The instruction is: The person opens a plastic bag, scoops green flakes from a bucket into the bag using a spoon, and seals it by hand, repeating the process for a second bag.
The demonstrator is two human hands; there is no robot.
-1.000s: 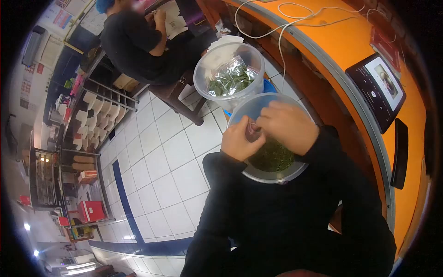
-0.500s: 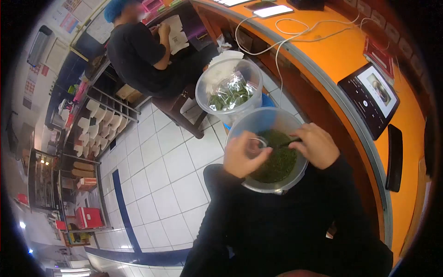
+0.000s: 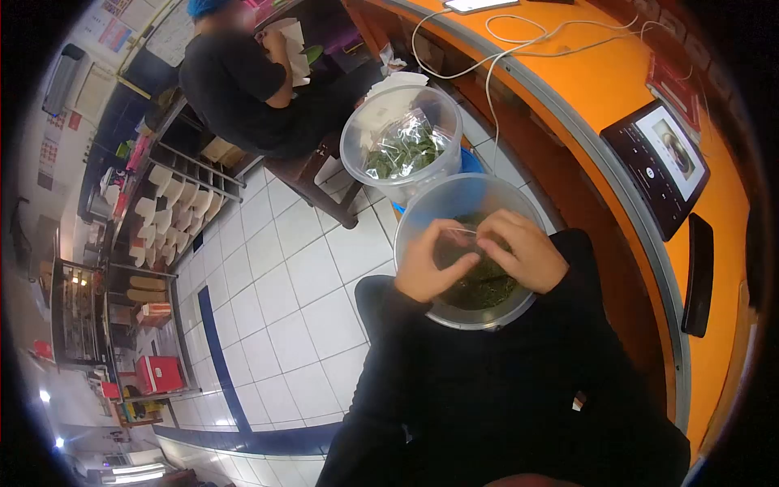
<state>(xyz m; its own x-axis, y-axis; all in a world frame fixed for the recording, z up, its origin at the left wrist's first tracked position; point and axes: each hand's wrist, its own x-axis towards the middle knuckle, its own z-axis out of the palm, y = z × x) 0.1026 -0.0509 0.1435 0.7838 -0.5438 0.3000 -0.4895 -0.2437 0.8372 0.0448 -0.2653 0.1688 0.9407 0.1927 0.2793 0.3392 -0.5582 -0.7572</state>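
A clear plastic bucket (image 3: 408,284) with chopped green herbs (image 3: 479,294) in it stands at my lap. Over its opening, my left hand (image 3: 428,264) curls around a small clear plastic bag (image 3: 459,232), of which mainly the pale rim shows. My right hand (image 3: 523,252) is opposite, fingers and thumb pinched at the bag's right side. The bag's lower part is hard to make out against the herbs. Just beyond stands a second clear bucket (image 3: 355,162) holding filled clear bags of green leaves (image 3: 404,154).
An orange counter (image 3: 568,97) curves along the right, bearing a tablet (image 3: 657,166), a dark curved object (image 3: 698,276) and white cables (image 3: 531,45). Another person (image 3: 235,89) sits on a brown stool (image 3: 304,178) at the upper left. White floor tiles lie to the left.
My right hand has let go of a dark handle and moved left to the bag beside my left hand. The handle no longer shows. The seated person's hands have shifted slightly.
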